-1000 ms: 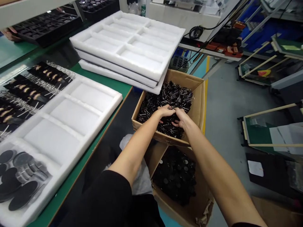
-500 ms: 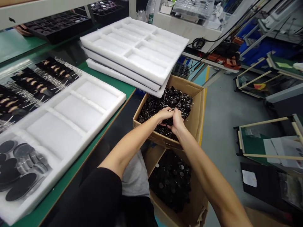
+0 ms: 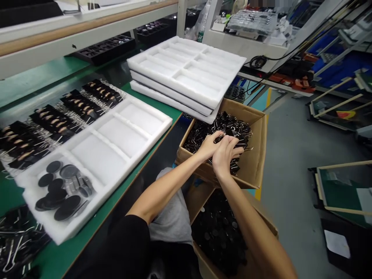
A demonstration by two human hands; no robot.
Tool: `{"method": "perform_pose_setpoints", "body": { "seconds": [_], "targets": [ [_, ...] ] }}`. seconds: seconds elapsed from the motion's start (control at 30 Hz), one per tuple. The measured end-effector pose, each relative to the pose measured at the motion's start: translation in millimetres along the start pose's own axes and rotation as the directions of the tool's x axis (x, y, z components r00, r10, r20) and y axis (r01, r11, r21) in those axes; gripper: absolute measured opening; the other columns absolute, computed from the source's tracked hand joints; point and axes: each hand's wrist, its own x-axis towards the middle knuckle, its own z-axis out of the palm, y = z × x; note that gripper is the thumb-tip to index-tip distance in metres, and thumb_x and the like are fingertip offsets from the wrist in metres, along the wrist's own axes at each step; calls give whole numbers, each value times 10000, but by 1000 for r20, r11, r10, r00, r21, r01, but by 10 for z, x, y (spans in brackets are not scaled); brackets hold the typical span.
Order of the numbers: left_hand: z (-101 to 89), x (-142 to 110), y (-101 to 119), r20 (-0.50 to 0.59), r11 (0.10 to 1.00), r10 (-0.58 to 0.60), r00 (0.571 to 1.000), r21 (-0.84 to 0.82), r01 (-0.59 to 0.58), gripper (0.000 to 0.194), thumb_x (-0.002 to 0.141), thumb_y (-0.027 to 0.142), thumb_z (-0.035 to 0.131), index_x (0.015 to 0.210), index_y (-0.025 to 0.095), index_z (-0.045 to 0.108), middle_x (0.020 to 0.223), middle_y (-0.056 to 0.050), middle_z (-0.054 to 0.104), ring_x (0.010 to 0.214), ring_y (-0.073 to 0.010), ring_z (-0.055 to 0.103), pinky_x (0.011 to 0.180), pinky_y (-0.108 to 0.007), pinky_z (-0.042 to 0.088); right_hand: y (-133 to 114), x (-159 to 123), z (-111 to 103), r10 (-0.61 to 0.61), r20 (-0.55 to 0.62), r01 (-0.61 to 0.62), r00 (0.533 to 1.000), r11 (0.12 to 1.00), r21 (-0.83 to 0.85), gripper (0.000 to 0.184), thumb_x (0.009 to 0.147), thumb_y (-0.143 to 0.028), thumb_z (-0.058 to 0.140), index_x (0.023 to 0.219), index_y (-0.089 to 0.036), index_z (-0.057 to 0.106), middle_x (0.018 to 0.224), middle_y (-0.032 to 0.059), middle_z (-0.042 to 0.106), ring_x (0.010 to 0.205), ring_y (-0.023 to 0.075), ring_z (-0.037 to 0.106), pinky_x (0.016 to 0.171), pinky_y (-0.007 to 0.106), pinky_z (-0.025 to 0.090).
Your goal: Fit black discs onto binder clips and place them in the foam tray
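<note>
A cardboard box (image 3: 252, 155) holds a heap of black binder clips (image 3: 232, 124) with silver wire handles. Both my hands meet above the front part of this heap. My left hand (image 3: 209, 146) has its fingers curled at a black binder clip (image 3: 229, 133), which is partly hidden. Crossing close against it, my right hand (image 3: 223, 155) has several fingers stretched out over the clips to the right. Its thumb side is hard to make out.
White foam trays (image 3: 186, 73) are stacked on the green bench, overhanging the box. Another divided foam tray (image 3: 116, 145) holds round dark discs (image 3: 66, 207) at its near end. Rows of clips (image 3: 52, 120) lie behind it. A lower carton (image 3: 200, 248) contains black round-ended parts.
The view has shifted, so the bench and box appear farther right and lower. My right hand's fingers have gone from closed together to stretched out over the clips.
</note>
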Motion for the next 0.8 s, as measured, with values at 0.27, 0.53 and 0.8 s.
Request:
{"method": "perform_pose_setpoints", "body": {
  "seconds": [0.27,0.53,0.8],
  "targets": [
    [-365,-434,679,-38,935,324,945,165,-313,373,922,434,668,1263,282,689,1251,-87,667,1312,-305,584,1201,-453,445,-688,-481,-250,-355,-108,369,928,917,150,338,1036,-543,244,1027,-249,411,1130,118,457,1254,304,403,1163,611,299],
    [-667,-134,963,-89,918,396,914,3,-398,413,960,418,612,1336,248,626,1390,-64,628,1415,-305,521,1239,-474,390,-1203,-420,-90,-500,-138,514,855,853,93,356,1043,-555,284,1064,-245,457,1228,134,438,1314,330,391,1168,661,243],
    [-278,127,111,-89,928,122,989,-343,-145,299,904,343,608,1174,230,667,1245,-86,704,1317,-293,599,1218,-536,395,-388,-11,272,-357,-50,352,933,931,-93,314,981,-521,367,1026,-227,466,1281,164,366,1340,403,338,1124,658,232]
  ]
}}
